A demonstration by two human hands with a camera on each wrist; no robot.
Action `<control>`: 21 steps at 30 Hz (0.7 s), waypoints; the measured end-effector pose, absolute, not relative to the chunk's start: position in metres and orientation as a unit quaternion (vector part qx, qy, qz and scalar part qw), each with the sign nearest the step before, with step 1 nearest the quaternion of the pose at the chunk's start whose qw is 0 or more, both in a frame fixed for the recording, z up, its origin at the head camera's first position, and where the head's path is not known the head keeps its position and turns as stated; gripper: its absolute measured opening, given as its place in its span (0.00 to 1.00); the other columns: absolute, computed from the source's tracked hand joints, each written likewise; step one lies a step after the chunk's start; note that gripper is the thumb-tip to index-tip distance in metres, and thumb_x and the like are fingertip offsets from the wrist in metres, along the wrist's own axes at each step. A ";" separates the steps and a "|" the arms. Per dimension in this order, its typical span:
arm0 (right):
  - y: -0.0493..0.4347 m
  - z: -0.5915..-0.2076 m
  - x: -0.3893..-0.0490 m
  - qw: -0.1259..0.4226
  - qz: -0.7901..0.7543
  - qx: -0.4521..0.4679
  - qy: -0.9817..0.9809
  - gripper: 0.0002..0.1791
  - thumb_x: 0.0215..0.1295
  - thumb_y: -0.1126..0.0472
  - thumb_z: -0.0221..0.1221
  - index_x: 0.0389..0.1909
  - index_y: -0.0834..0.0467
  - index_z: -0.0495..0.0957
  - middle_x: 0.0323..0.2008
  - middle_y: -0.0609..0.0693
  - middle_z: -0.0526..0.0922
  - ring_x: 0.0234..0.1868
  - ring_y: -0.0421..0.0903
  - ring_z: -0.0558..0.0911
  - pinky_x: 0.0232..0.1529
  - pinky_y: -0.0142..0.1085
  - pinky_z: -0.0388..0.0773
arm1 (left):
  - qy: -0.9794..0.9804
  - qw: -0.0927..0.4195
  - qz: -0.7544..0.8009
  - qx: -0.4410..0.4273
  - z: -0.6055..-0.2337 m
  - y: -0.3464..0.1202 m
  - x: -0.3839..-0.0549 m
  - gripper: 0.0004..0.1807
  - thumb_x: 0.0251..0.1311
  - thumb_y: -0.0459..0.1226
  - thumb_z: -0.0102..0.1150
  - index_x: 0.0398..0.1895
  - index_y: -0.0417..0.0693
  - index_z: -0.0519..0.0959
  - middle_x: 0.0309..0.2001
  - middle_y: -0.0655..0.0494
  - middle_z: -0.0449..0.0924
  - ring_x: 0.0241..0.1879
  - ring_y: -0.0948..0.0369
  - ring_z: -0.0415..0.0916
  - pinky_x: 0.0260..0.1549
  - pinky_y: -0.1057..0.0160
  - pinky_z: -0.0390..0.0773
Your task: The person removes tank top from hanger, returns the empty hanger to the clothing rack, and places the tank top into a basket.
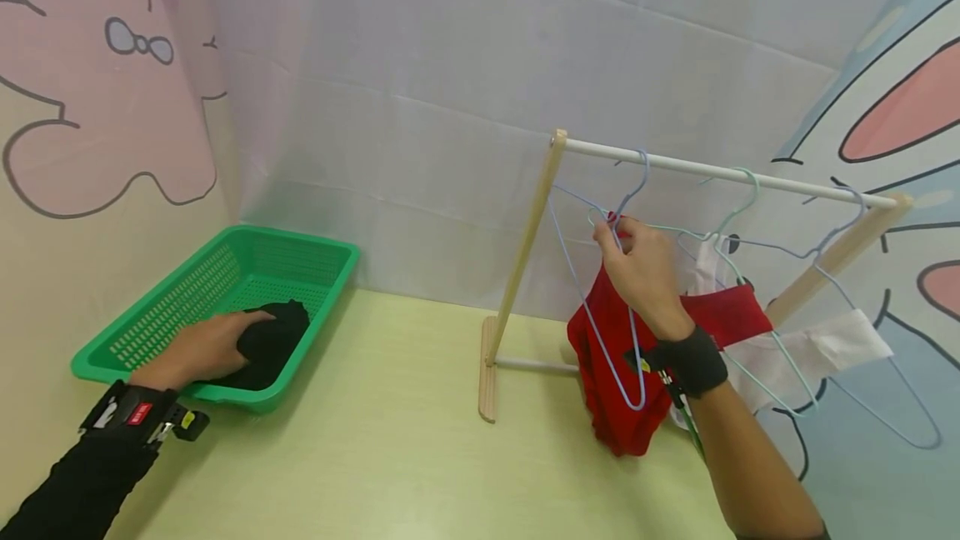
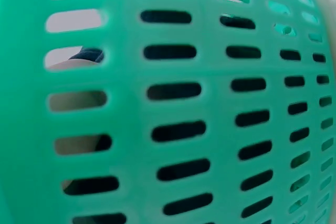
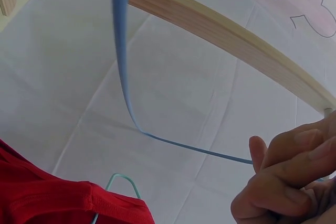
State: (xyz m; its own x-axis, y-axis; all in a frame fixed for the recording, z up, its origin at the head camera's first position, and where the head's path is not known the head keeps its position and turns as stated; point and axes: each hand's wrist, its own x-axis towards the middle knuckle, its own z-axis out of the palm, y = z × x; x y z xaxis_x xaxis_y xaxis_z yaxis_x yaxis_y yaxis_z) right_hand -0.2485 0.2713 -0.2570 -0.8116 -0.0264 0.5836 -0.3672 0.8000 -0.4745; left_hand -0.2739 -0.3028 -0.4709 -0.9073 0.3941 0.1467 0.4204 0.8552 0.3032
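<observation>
At the left, my left hand (image 1: 206,348) grips a bunched black cloth (image 1: 279,336) inside the green basket (image 1: 315,247); part of its fingers is hidden by the cloth. In the left wrist view the basket's slotted wall (image 2: 126,114) covers the hand, with dark cloth showing through the slots. My right hand (image 1: 641,269) is up at the clothes rack, its curled fingers (image 3: 278,190) holding a blue hanger (image 3: 194,148) near its neck. That hanger's hook is on the rack's white rail (image 1: 690,169). Behind and below this hand hangs a red garment (image 1: 622,390).
Further right on the rail hang a green hanger (image 1: 795,365) and another blue hanger (image 1: 918,382), with a white cloth (image 1: 851,344) by them. The rack's wooden foot (image 1: 487,373) stands on the pale table (image 1: 412,440). A white curtain (image 1: 420,65) closes off the back.
</observation>
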 end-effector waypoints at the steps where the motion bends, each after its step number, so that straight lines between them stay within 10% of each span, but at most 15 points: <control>1: 0.271 -0.257 -0.249 0.287 0.297 0.107 -0.904 0.22 0.82 0.53 0.55 0.44 0.69 0.85 0.15 0.54 0.78 0.14 0.43 0.67 0.14 0.35 0.60 | -0.962 0.033 -0.170 -0.212 -0.472 -0.303 -0.273 0.35 0.54 0.26 0.72 0.69 0.36 0.77 0.62 0.26 0.78 0.54 0.30 0.80 0.29 0.48 0.80; 7: 0.273 -0.257 -0.249 0.278 0.306 0.100 -0.905 0.25 0.81 0.52 0.55 0.50 0.73 0.83 0.32 0.67 0.89 0.25 0.52 0.80 0.20 0.34 0.70 | -0.953 -0.011 -0.211 -0.216 -0.473 -0.302 -0.272 0.37 0.53 0.19 0.64 0.71 0.27 0.71 0.64 0.19 0.73 0.50 0.34 0.81 0.28 0.57 0.72; 21: 0.275 -0.255 -0.246 0.268 0.313 0.102 -0.905 0.26 0.82 0.51 0.55 0.54 0.74 0.81 0.18 0.58 0.80 0.19 0.47 0.72 0.17 0.34 0.64 | -0.946 -0.067 -0.233 -0.216 -0.466 -0.301 -0.273 0.39 0.53 0.18 0.62 0.73 0.25 0.66 0.68 0.15 0.65 0.52 0.33 0.78 0.30 0.56 0.70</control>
